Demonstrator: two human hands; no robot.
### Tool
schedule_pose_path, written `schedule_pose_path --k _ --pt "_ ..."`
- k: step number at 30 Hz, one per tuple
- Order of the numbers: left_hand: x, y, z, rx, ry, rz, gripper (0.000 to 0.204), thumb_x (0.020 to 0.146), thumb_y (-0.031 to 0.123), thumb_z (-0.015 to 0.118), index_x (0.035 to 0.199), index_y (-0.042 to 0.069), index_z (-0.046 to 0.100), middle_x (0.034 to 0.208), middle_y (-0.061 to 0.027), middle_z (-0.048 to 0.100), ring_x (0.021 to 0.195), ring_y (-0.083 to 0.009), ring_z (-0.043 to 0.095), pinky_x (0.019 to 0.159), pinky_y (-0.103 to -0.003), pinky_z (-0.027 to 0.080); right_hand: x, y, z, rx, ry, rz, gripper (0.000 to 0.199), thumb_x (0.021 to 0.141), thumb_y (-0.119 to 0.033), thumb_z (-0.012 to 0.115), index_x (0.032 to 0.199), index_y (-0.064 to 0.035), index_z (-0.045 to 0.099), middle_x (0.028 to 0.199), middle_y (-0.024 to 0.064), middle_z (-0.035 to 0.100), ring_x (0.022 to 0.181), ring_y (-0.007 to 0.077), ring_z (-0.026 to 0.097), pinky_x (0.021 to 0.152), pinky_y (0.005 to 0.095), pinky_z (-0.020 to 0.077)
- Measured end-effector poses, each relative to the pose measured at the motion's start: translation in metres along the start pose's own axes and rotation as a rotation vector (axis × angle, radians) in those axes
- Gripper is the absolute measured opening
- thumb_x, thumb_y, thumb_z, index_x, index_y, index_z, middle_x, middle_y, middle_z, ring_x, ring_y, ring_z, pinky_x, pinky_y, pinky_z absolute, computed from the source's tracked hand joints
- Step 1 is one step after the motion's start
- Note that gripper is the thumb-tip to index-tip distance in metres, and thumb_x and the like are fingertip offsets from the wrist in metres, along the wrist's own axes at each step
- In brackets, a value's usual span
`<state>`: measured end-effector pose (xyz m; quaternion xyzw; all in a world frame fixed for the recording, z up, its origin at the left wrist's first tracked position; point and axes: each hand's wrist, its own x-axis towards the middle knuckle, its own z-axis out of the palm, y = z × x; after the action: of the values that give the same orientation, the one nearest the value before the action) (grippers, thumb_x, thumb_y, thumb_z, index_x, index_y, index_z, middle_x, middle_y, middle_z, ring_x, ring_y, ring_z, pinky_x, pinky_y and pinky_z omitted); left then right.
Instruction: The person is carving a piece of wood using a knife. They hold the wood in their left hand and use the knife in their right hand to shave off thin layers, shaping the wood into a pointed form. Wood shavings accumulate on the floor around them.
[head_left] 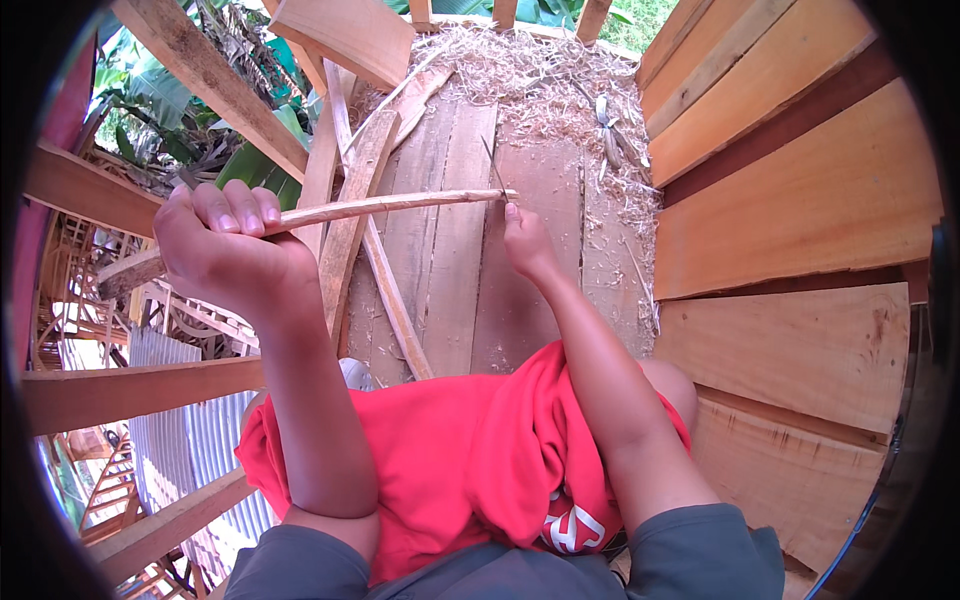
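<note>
Two hands at work: my L grip (235, 245) is curled tight, fingers wrapped round a long wooden strip (400, 202); my R grip (528, 242) is folded small, thumb up near the strip's far tip, pinching a thin dark blade (494, 163) that crosses the wood there; can't see its handle. Strip runs L to R in front of me, well above the floor (455, 250), slightly bowed, pale & rough-cut w/ a thicker, darker butt poking out past my L fist. Floor = flat worn planks w/ narrow gaps btwn. Fine curly shavings (580, 75) pile up at the far end, approx straw-coloured. A rough board (355, 210) leans under the strip, by a slim batten (400, 310). R side: smooth orange-brown wall boards (790, 200). Soft, creased red cloth (460, 420) covers my lap; ribbed metal sheet (165, 380) lower L.
</note>
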<state>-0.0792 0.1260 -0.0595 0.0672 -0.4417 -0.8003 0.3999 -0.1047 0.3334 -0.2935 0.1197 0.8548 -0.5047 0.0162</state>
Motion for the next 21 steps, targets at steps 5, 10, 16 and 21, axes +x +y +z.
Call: schedule_pose_path --k 5,10,16,21 --pt "-0.001 0.002 -0.005 0.025 0.046 0.003 0.026 0.089 0.016 0.042 0.066 0.015 0.028 0.053 0.0037 0.025 0.045 -0.0077 0.026 0.043 -0.024 0.028 -0.007 -0.015 0.004 -0.089 -0.027 -0.099 0.044 0.099 -0.032 0.035 0.088 0.0041 0.059 0.084 0.0289 0.062 0.084 0.0467 0.059 0.075 0.0508 0.0452" --pt "0.000 0.002 -0.002 0.026 0.031 0.016 0.021 0.089 0.015 0.042 0.071 0.014 0.031 0.054 0.0039 0.025 0.046 -0.0074 0.026 0.043 -0.024 0.029 -0.001 -0.006 0.008 -0.129 0.020 -0.084 0.044 0.099 -0.033 0.039 0.088 0.0049 0.058 0.082 0.0295 0.061 0.083 0.0464 0.059 0.072 0.0478 0.0443" --pt "0.002 0.002 -0.001 0.025 0.017 0.014 0.021 0.089 0.015 0.042 0.072 0.013 0.031 0.056 0.0040 0.024 0.047 -0.0071 0.027 0.043 -0.024 0.028 -0.001 -0.005 0.004 -0.147 0.030 -0.098 0.042 0.098 -0.033 0.037 0.094 0.0011 0.061 0.088 0.0278 0.064 0.088 0.0469 0.060 0.077 0.0515 0.0455" --pt "-0.001 0.000 -0.002 0.023 0.054 -0.008 0.022 0.090 0.015 0.041 0.070 0.014 0.030 0.055 0.0041 0.024 0.046 -0.0072 0.026 0.043 -0.024 0.028 0.004 0.009 0.001 -0.090 -0.010 0.051 0.045 0.100 -0.035 0.035 0.092 0.0036 0.059 0.087 0.0300 0.061 0.088 0.0474 0.058 0.076 0.0494 0.0442"
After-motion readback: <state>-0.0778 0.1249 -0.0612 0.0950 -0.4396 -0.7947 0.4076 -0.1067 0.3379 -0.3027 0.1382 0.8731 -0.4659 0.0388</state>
